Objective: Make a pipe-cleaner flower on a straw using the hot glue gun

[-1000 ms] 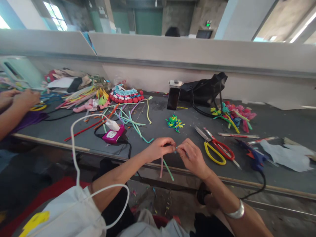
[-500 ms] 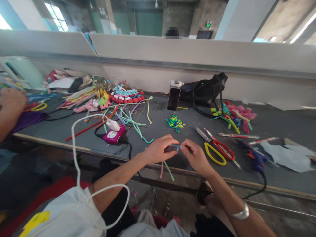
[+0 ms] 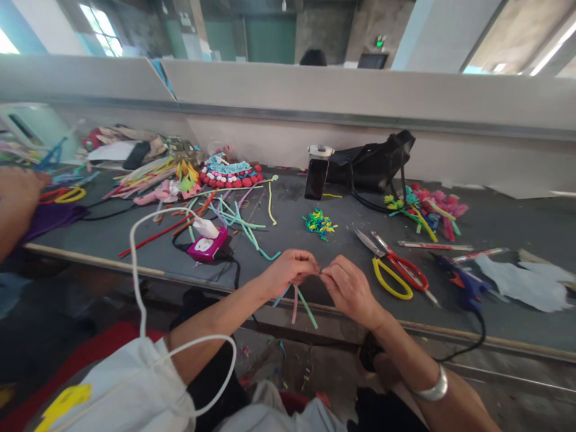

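My left hand (image 3: 291,271) is closed in a pinch, and a blue pipe cleaner (image 3: 281,296) sticks out below it. Fingertip to fingertip with it, my right hand (image 3: 348,289) pinches the other end of the same blue strip; the fingers hide most of it. Under my left hand, a pink pipe cleaner (image 3: 295,305) and a green pipe cleaner (image 3: 308,308) reach past the table's front edge. Beyond my hands lies a small pile of short yellow, green and blue pieces (image 3: 318,224).
Scissors (image 3: 392,270) and a glue gun (image 3: 465,287) lie to the right. A phone (image 3: 317,179) leans before a black bag (image 3: 371,165). Loose pipe cleaners (image 3: 243,222) and a purple box with a white plug (image 3: 207,243) are left. A co-worker's hand (image 3: 20,195) is at far left.
The blue strip that showed between my hands half a second ago is now mostly hidden, with one end below my left hand. The co-worker's hand has moved left.
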`<state>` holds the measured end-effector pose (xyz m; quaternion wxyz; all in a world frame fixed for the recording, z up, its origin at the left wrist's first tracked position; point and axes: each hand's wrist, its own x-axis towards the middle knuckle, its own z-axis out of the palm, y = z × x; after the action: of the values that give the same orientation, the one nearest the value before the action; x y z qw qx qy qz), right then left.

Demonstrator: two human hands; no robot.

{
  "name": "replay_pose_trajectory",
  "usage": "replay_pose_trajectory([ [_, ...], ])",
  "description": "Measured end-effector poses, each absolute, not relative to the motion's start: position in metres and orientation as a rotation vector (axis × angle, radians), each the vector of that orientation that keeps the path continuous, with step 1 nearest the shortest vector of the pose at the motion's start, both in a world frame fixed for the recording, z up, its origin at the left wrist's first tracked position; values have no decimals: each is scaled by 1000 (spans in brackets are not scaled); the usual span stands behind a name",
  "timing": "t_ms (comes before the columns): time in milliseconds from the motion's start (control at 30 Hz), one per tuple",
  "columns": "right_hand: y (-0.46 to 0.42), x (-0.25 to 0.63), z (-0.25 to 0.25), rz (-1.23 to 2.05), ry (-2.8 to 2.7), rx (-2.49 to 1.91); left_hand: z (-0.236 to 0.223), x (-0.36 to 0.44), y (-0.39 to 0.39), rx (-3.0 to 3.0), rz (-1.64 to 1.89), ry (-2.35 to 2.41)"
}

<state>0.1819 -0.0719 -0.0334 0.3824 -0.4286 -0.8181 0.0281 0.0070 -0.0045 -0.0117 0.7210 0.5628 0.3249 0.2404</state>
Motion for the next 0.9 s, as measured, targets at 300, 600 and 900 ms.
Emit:
replay_pose_trajectory([
  [300,-66,184,-34,284,-1860,-1186,-11,3,-7,2079,937,762],
  [600,-69,186,-26,413,-1806,-1205,-20,-2,-6,2589,1030,559],
  [900,-69,188,-32,128,-1951,-1059,-9,6,-7,1984,689,605],
])
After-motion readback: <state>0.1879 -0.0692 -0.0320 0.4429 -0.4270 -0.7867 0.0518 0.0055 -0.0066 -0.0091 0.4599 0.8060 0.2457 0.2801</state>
